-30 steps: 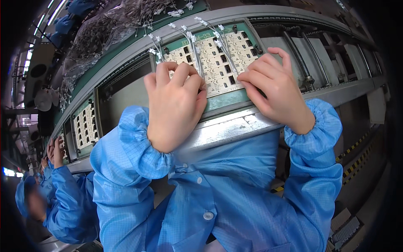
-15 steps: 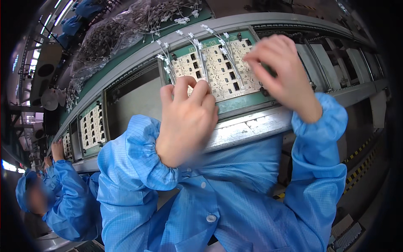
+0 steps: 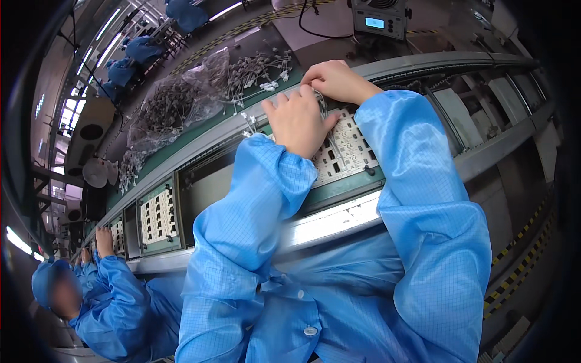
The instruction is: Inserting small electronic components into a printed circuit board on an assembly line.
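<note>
A panel of cream-coloured circuit boards [image 3: 351,144] with rows of black parts sits in a green carrier [image 3: 348,187] on the line. Thin white cables [image 3: 324,104] run across the panel and pass beneath my hands. Over its far left part, my left hand [image 3: 299,124] is spread, thumb apart from the bent fingers. Just beyond it, my right hand [image 3: 340,81] has its fingers pinched together on a white cable near the left fingertips; the exact pinch point is partly hidden. More white plugs [image 3: 248,124] stick out left of my left hand.
Beyond the rail lies a heap of cables in clear plastic [image 3: 175,103], with loose white connectors [image 3: 269,86] beside it. Another board panel [image 3: 158,215] is further left, where a co-worker in blue [image 3: 115,296] works. A box with a lit screen [image 3: 375,23] stands at the back.
Both hands have moved to the far edge of the panel. My right hand has come left from the panel's right side and now meets my left. The view has tilted up.
</note>
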Tool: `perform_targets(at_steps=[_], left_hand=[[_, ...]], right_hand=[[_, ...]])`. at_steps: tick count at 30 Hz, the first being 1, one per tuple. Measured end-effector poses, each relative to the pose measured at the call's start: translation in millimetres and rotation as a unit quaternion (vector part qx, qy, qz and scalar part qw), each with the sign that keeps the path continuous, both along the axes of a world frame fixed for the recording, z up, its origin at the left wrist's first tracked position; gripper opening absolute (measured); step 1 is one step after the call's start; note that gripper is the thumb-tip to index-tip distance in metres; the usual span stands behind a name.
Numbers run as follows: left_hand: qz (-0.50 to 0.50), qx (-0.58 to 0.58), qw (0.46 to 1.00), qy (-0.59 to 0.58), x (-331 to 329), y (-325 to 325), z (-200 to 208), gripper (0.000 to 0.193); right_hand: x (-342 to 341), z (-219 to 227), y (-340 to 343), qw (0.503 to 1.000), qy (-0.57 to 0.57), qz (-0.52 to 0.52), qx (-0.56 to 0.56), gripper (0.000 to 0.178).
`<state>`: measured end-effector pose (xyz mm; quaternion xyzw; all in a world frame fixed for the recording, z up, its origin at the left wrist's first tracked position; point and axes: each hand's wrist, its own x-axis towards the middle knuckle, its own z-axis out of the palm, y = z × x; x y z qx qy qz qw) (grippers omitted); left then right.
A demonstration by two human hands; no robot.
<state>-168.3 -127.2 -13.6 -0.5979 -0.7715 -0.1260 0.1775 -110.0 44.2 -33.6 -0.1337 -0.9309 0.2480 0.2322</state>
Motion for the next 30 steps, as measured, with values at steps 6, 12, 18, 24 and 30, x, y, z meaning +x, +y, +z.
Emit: perform_targets(at_steps=[6, 12, 18, 24, 30], left_hand=[[0.02, -0.016, 0.995, -0.098, -4.5, 8.9, -5.5, 0.039], [0.01, 0.024, 0.999, -0.036, 7.5, 8.9, -10.1, 0.028], [0.019, 0.017, 1.0, 0.012, 12.3, 5.9, -9.1, 0.021], [-0.007, 0.066, 0.996, -0.058, 7.0, 4.8, -17.8, 0.017], [0.008, 0.05, 0.996, -0.07, 0.9, -1.2, -16.4, 0.021]], right_hand=[[32.8, 29.0, -1.4, 0.997, 0.01, -0.033, -0.067, 0.018], [48.8, 31.9, 1.9, 0.988, 0.048, -0.017, -0.144, 0.015], [42.5, 24.8, -1.2, 0.98, 0.083, 0.019, -0.18, 0.015], [40.6, 19.1, 1.8, 0.983, 0.085, -0.002, -0.164, 0.015], [58.9, 34.2, 7.6, 0.991, -0.043, -0.048, -0.12, 0.019]])
